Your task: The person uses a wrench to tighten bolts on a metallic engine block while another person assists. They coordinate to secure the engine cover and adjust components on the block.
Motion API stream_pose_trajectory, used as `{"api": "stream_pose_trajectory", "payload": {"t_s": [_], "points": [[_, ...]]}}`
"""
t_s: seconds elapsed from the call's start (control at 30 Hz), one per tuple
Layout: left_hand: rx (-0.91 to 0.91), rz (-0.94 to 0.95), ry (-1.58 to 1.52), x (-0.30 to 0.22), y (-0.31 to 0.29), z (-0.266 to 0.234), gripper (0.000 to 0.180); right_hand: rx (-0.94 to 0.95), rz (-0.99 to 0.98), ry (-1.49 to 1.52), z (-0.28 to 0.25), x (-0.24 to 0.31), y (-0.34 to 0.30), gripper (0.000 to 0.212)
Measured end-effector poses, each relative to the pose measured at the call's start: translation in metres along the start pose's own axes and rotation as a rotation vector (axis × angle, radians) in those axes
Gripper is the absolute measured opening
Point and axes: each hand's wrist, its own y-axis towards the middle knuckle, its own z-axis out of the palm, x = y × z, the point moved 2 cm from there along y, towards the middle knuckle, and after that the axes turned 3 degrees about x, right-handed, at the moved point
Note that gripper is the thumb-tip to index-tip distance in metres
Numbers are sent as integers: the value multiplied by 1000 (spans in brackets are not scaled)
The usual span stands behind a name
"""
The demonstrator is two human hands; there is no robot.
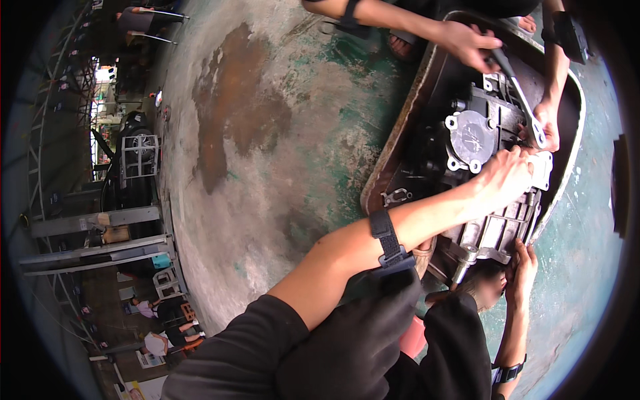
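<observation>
A grey metal gearbox (497, 220) with a round cover plate (472, 139) lies in a large rusty-edged tray. My left hand (508, 175) reaches across it with curled fingers pressed together on its upper far side; whatever they pinch is hidden. At the gearbox's near end, my right hand (522, 273) wraps its fingers around the casing's edge. Facing me, a co-worker's hand (470, 47) holds a long wrench (523, 93) with a dark handle and a silver ring end. The co-worker's other hand (548, 127) is at that ring end, close to my left fingers.
The tray's rim (393, 143) surrounds the gearbox. A small metal bracket (397, 196) lies inside by the left wall. A pinkish-red object (413, 337) shows between my legs. Stained concrete floor (300, 133) spreads left, with metal frames (140, 157) and people farther off.
</observation>
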Motion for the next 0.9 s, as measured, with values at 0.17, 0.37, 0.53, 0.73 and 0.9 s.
{"api": "stream_pose_trajectory", "payload": {"t_s": [0.17,0.37,0.53,0.73,0.9], "points": [[72,-9,203,-6,-7,5,30,4,21,9,2,4,-2,16],[195,-41,-179,2,-7,-16,23,14,25,18,5,6,-4,20],[169,-129,-218,-3,0,-19,15,43,24,43,6,7,-6,22],[114,-107,30,0,2,-10,29,43,40,57,3,4,-5,19],[102,-69,72,-3,-6,-15,27,61,25,57,4,4,-5,21]]}}
